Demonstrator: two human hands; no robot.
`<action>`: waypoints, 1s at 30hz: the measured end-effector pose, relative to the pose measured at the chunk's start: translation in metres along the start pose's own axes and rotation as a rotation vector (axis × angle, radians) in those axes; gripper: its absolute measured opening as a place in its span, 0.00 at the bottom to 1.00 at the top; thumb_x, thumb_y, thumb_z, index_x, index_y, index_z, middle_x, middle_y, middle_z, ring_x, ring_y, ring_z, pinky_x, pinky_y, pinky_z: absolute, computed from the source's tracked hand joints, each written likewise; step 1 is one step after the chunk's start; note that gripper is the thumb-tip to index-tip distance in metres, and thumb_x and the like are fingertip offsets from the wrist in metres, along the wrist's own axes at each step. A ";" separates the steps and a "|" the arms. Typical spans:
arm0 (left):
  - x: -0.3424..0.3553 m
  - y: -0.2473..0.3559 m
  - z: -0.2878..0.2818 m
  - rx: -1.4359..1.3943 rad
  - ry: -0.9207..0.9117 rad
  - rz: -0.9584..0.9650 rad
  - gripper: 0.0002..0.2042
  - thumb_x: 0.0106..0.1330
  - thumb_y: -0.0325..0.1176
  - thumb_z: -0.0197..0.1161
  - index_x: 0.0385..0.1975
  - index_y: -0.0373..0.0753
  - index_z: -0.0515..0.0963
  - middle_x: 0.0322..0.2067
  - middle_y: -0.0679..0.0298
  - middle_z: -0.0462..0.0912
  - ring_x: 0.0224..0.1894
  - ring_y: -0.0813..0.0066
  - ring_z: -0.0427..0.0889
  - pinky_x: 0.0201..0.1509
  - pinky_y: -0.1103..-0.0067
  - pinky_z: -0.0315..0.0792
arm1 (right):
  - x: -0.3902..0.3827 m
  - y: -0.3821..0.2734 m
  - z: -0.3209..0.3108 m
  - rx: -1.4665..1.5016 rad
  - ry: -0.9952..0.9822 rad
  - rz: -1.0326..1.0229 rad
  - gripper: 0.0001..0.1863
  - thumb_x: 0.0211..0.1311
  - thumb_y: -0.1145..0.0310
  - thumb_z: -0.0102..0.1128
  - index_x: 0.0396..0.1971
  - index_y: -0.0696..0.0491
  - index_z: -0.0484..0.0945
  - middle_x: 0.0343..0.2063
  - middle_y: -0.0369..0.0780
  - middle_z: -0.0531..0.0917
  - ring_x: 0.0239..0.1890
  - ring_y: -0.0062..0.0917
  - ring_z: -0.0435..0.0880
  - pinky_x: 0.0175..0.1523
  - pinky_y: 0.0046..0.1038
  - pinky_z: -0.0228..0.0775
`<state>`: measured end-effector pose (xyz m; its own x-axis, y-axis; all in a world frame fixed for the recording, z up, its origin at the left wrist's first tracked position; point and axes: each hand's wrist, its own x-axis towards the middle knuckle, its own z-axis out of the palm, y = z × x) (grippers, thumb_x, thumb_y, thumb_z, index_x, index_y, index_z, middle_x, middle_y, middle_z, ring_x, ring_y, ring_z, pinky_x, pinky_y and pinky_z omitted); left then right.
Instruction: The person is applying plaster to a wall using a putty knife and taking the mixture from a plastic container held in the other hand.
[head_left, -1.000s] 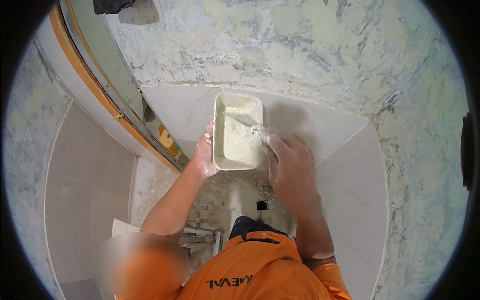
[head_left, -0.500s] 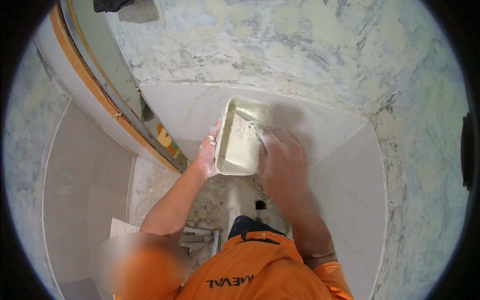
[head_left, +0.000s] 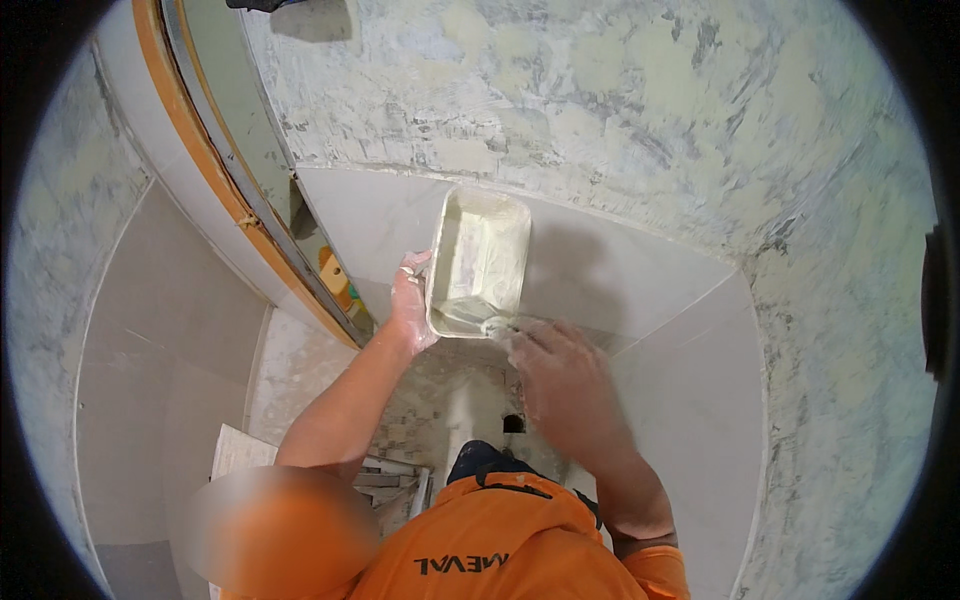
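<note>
A cream plastic tub point(head_left: 508, 240), coated inside with pale filler, is held by my left hand point(head_left: 410, 305), whose plaster-smeared fingers grip its left side. My right hand point(head_left: 555, 375), slightly blurred by motion, is closed on the handle of a putty knife point(head_left: 468, 312). The knife's blade sits inside the tub at the near end, low in the tub's left corner, with pale paste on it and round its neck.
Mottled plastered walls point(head_left: 600, 80) rise above pale tile panels point(head_left: 680, 400). An orange-trimmed doorway point(head_left: 190, 130) is at left, with a yellow object point(head_left: 335, 275) beyond. Below are the dirty floor point(head_left: 410, 410), a dark square drain hole point(head_left: 513, 422) and metal frame pieces point(head_left: 400, 480).
The putty knife and my right hand have moved toward me, from mid-tub to its near end. The tub, after tilting and shifting right, is back up and left, showing less filler on its bottom.
</note>
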<state>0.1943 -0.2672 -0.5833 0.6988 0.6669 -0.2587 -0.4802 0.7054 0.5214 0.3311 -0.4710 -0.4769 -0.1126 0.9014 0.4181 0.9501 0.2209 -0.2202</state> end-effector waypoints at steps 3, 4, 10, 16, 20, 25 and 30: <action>-0.026 0.015 0.007 -0.019 0.041 -0.004 0.32 0.68 0.56 0.49 0.66 0.40 0.68 0.61 0.53 0.75 0.61 0.54 0.76 0.65 0.57 0.71 | 0.012 -0.012 -0.018 0.147 0.078 0.051 0.15 0.58 0.74 0.61 0.46 0.58 0.81 0.42 0.46 0.83 0.43 0.42 0.82 0.48 0.38 0.76; -0.033 0.019 0.006 -0.028 0.044 0.013 0.33 0.68 0.56 0.48 0.66 0.40 0.68 0.62 0.53 0.74 0.62 0.54 0.76 0.66 0.57 0.70 | 0.015 -0.017 -0.021 0.221 0.140 0.100 0.14 0.60 0.74 0.61 0.46 0.59 0.81 0.41 0.48 0.84 0.41 0.44 0.82 0.47 0.40 0.75; -0.052 0.044 -0.002 -0.004 0.002 0.043 0.34 0.72 0.61 0.50 0.66 0.41 0.68 0.61 0.54 0.76 0.60 0.55 0.78 0.66 0.58 0.72 | 0.018 -0.028 0.023 0.160 0.235 0.185 0.14 0.66 0.69 0.58 0.49 0.58 0.79 0.40 0.46 0.82 0.37 0.46 0.84 0.41 0.43 0.77; -0.028 0.043 -0.024 -0.045 -0.064 0.032 0.33 0.72 0.61 0.51 0.66 0.40 0.68 0.58 0.52 0.78 0.57 0.56 0.81 0.61 0.58 0.77 | -0.001 -0.018 0.072 0.051 -0.081 0.247 0.16 0.68 0.65 0.56 0.50 0.59 0.77 0.36 0.49 0.80 0.31 0.46 0.83 0.36 0.44 0.77; 0.013 0.038 -0.044 -0.074 0.004 0.091 0.32 0.74 0.59 0.50 0.66 0.38 0.68 0.57 0.51 0.78 0.57 0.56 0.81 0.59 0.58 0.78 | 0.025 -0.008 0.092 0.230 -0.084 0.365 0.13 0.68 0.67 0.56 0.44 0.61 0.78 0.31 0.50 0.80 0.29 0.46 0.82 0.36 0.43 0.76; 0.070 0.009 -0.033 -0.002 -0.031 0.079 0.32 0.75 0.58 0.48 0.67 0.38 0.66 0.57 0.51 0.77 0.56 0.56 0.81 0.59 0.59 0.78 | 0.019 0.041 0.113 0.602 0.031 0.577 0.12 0.67 0.70 0.57 0.40 0.64 0.80 0.26 0.52 0.80 0.27 0.46 0.80 0.35 0.34 0.71; 0.093 -0.034 0.025 0.024 0.004 0.107 0.30 0.77 0.56 0.44 0.66 0.37 0.67 0.57 0.54 0.77 0.56 0.58 0.80 0.59 0.61 0.77 | -0.014 0.091 0.133 1.048 0.256 0.676 0.15 0.70 0.70 0.56 0.50 0.63 0.81 0.26 0.42 0.82 0.25 0.28 0.78 0.34 0.28 0.70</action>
<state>0.2885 -0.2349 -0.6047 0.6422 0.7390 -0.2036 -0.5389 0.6241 0.5658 0.3804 -0.4143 -0.6202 0.4728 0.8773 0.0828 0.0989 0.0405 -0.9943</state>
